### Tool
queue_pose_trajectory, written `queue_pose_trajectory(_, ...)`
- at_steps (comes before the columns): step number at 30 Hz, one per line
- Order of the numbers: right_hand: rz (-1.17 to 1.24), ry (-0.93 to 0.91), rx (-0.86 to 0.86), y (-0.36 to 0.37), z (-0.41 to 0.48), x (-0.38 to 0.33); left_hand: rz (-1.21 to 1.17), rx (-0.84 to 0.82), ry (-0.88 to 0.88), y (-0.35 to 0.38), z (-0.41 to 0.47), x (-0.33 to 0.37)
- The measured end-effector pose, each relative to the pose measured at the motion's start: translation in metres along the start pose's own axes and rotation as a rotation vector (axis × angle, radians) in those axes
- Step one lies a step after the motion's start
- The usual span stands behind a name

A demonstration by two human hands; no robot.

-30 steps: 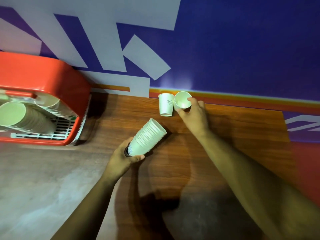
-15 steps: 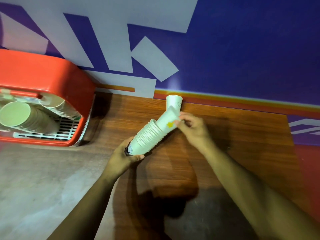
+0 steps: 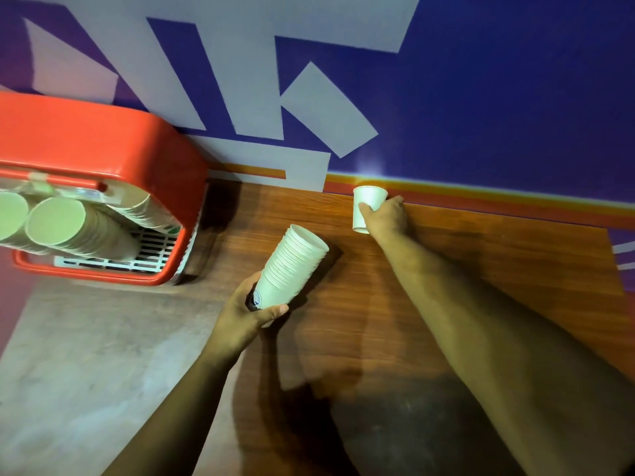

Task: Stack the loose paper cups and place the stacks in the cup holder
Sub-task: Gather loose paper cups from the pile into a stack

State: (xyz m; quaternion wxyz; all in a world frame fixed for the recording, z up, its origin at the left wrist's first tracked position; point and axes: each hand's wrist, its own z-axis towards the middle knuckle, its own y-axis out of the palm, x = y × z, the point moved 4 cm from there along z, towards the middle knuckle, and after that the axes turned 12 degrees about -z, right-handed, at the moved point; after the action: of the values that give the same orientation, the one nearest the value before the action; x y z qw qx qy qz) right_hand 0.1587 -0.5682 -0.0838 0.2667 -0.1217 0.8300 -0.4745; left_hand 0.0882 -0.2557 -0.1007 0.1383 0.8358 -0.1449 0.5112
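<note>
A person's left hand (image 3: 247, 314) grips the base of a tilted stack (image 3: 292, 266) of paper cups above the middle of the wooden tabletop (image 3: 446, 269), fingers and thumb curled round the bottom cup and the open mouth pointing up and away to the right. The cup that the right hand (image 3: 386, 216) was feeding into that mouth half a second ago now sits fully nested. That hand has since reached back to the tabletop's far edge, where its thumb and fingers close round the last loose cup (image 3: 368, 201), which stands against the blue wall (image 3: 481, 97). A second ago two cups stood there; one remains. At the tabletop's left end the red cup holder (image 3: 103, 142) lies unchanged, with finished stacks (image 3: 68, 228) resting on their sides inside it.
</note>
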Motion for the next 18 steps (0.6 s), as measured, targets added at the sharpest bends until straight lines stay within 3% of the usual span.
queue_pose_trajectory(3, -0.053, -0.058, -0.026, 0.01, -0.002, 0.009, -0.043, 0.077, -0.018, -0.011, -0.008, -0.008)
queue_pose_trajectory(6, 0.115, -0.144, -0.118, 0.012, -0.028, 0.017, -0.092, 0.131, -0.029, -0.019, -0.018, -0.012)
queue_pose_trajectory(12, 0.451, -0.148, -0.32, 0.008, -0.114, 0.034, -0.156, 0.104, -0.01, -0.022, -0.04, -0.005)
queue_pose_trajectory(18, 0.517, -0.202, -0.364, -0.015, -0.172, 0.034, -0.242, 0.094, 0.064, -0.029, -0.076, 0.022)
